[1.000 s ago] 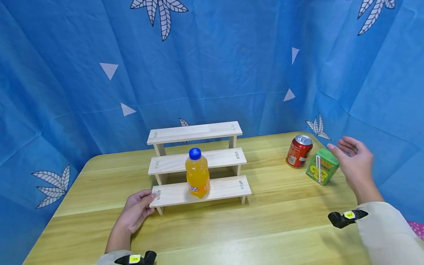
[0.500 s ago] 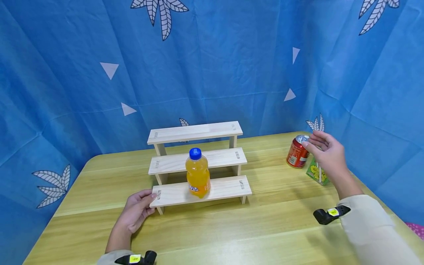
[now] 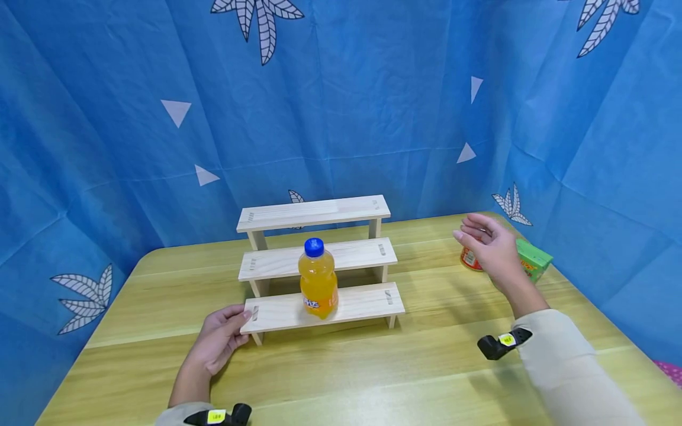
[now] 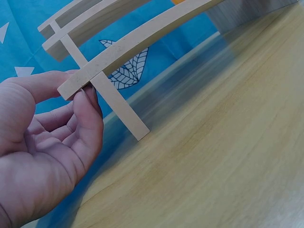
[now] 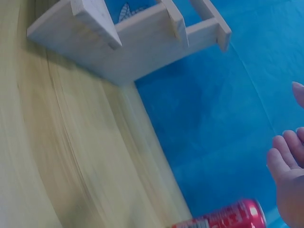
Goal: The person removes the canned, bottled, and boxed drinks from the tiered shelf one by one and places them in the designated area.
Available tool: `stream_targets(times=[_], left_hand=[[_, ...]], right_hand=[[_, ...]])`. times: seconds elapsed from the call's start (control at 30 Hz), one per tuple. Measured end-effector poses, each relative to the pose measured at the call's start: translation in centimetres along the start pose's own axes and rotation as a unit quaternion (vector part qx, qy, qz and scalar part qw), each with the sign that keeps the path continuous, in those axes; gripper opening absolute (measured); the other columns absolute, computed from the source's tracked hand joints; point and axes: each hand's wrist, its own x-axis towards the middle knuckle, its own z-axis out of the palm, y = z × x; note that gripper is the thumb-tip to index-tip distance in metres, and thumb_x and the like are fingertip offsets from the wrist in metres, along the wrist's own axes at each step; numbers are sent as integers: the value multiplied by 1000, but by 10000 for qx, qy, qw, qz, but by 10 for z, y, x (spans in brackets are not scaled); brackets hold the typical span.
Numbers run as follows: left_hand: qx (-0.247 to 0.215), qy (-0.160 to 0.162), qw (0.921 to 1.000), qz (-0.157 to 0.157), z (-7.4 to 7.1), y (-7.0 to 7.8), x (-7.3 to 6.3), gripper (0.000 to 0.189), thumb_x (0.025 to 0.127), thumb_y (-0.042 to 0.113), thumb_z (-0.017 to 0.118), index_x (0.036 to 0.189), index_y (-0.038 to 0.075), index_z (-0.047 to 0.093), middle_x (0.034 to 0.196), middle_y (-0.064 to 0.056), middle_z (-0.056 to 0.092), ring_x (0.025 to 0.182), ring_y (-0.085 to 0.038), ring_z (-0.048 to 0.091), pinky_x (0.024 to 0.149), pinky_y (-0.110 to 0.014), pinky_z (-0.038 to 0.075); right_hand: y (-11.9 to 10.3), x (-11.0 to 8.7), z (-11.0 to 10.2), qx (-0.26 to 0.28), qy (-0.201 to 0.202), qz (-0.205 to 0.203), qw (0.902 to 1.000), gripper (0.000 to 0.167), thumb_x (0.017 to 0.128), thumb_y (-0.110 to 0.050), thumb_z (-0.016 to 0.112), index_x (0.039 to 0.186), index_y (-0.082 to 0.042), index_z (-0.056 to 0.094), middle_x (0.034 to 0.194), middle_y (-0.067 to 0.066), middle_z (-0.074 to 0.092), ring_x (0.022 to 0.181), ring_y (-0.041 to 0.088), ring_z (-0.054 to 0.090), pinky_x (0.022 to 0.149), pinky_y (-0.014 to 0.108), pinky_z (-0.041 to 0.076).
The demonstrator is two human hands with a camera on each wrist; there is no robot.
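Note:
A three-step wooden shelf (image 3: 319, 254) stands on the table. My left hand (image 3: 217, 340) pinches the left end of its lowest board (image 4: 78, 85) between thumb and finger. On that lowest step sits an upright bottle of orange soda (image 3: 318, 281) with a blue cap. Over at the right, my right hand (image 3: 492, 251) is in the air, fingers loosely bent with nothing in them. In the head view it hides most of a red soda can (image 3: 470, 259). The can (image 5: 237, 217) also shows at the bottom of the right wrist view, apart from the fingers.
A green juice box (image 3: 534, 260) stands right of the can, partly behind the right hand. The light wooden table (image 3: 373, 373) extends around the shelf, and a blue patterned curtain (image 3: 351, 106) hangs behind and beside it.
My right hand has moved left, from beside the juice box, past it, to in front of the can. The left hand, shelf and bottle have stayed where they were.

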Motion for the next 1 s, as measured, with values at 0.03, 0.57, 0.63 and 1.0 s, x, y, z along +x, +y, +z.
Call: stream_targets(times=[0.03, 0.57, 0.63, 1.0], left_hand=[[0, -5, 10000, 1, 0, 0, 0, 26, 93, 6, 55, 115, -5, 45, 84, -4, 63, 65, -8, 58, 55, -17, 50], [-33, -29, 10000, 4, 0, 0, -1, 22, 93, 6, 55, 112, -3, 48, 84, -4, 63, 65, -8, 58, 56, -17, 50], [-24, -27, 10000, -2, 0, 0, 0, 23, 93, 6, 55, 113, -3, 47, 84, -4, 63, 65, -8, 58, 56, -17, 50], [11, -3, 10000, -43, 0, 0, 0, 29, 94, 7, 54, 118, -6, 44, 85, -4, 64, 66, -8, 59, 56, -18, 50]], right_hand=[[0, 0, 3, 18, -33, -30, 10000, 58, 89, -25, 65, 136, 0, 41, 121, -7, 52, 109, 1, 53, 85, 7, 45], [-8, -3, 49, 111, -832, 16, 9965, 63, 88, -29, 67, 138, -1, 40, 136, 16, 49, 126, 29, 47, 89, 11, 45], [-9, -4, 55, 176, -956, 26, 9953, 62, 88, -28, 67, 138, -1, 40, 136, 16, 49, 127, 29, 47, 89, 11, 45], [-21, -10, 91, 612, -1607, -84, 9851, 60, 86, -20, 70, 136, -1, 43, 134, 17, 50, 124, 30, 49, 93, 18, 46]])
